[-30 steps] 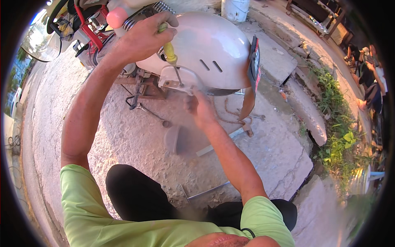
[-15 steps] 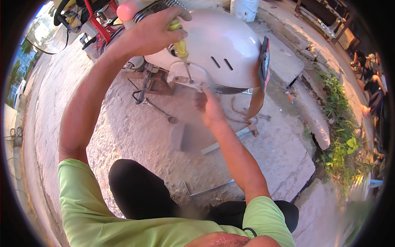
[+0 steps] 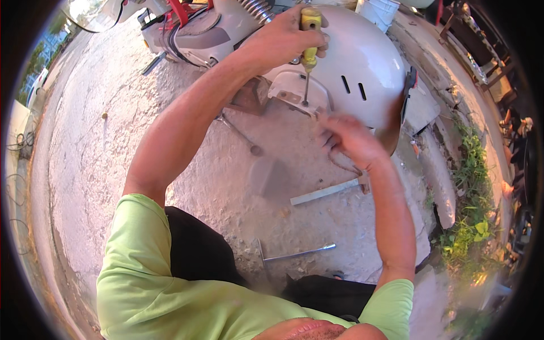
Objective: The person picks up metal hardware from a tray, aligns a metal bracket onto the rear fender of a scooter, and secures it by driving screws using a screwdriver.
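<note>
My left hand (image 3: 294, 34) grips a yellow-handled screwdriver (image 3: 309, 54) held upright, its shaft reaching down onto a white bracket (image 3: 297, 90) at the lower side of a white, glossy body shell (image 3: 365, 59) with two dark slots. Just below and right of the bracket is my right hand (image 3: 345, 136), its fingers bent and smeared by motion; whether they hold anything I cannot tell. A dark metal stand (image 3: 249, 96) shows under the bracket.
Vehicle parts (image 3: 204, 34) and a coiled spring (image 3: 255, 10) sit upper left. A white bucket (image 3: 377, 11) stands behind. A pale bar (image 3: 323, 191), a T-handled wrench (image 3: 297, 251) and a long tool (image 3: 238, 133) lie on the concrete. Weeds (image 3: 467, 170) line the right; dim figures are beyond.
The whole scene has shifted rightward in view. My right hand has moved away from the bracket's edge, down and right; my left hand remains on the screwdriver.
</note>
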### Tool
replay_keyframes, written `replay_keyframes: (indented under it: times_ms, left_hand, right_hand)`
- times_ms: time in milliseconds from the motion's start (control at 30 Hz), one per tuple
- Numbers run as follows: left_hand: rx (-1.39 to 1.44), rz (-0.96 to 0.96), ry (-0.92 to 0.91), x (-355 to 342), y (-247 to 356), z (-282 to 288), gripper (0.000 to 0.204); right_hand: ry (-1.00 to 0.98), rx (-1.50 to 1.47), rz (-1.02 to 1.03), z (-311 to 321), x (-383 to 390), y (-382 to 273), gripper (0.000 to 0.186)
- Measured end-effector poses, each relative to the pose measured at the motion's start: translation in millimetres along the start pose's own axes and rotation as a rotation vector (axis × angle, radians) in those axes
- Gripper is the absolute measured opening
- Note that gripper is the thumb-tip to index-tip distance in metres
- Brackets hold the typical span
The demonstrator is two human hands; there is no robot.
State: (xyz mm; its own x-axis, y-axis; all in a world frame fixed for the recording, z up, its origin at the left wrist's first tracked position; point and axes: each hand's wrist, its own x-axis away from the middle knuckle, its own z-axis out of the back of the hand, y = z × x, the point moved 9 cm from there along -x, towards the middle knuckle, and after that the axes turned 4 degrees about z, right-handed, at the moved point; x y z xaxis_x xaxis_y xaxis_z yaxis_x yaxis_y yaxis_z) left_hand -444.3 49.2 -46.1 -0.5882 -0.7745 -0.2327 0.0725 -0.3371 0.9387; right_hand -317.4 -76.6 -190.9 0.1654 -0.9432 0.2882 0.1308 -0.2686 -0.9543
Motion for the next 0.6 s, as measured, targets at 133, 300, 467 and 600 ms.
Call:
replay_keyframes:
  times_ms: [133, 300, 467, 600]
  left_hand:
    - [0.013, -0.012, 0.038, 5, -8, -5, 0.041]
    - [0.028, -0.138, 0.0, 12, 8, -9, 0.035]
    - [-0.046, -0.107, -0.015, 14, 4, -2, 0.029]
    - [-0.077, -0.093, -0.055, 14, 4, 0, 0.026]
  right_hand:
    - [0.386, 0.222, 0.473, 35, 17, -126, 0.04]
    - [0.45, 0.567, 0.958, -3, 22, -198, 0.039]
    - [0.399, 0.666, 1.045, -13, 9, -206, 0.037]
    - [0.338, 0.639, 0.929, -11, 0, -206, 0.037]
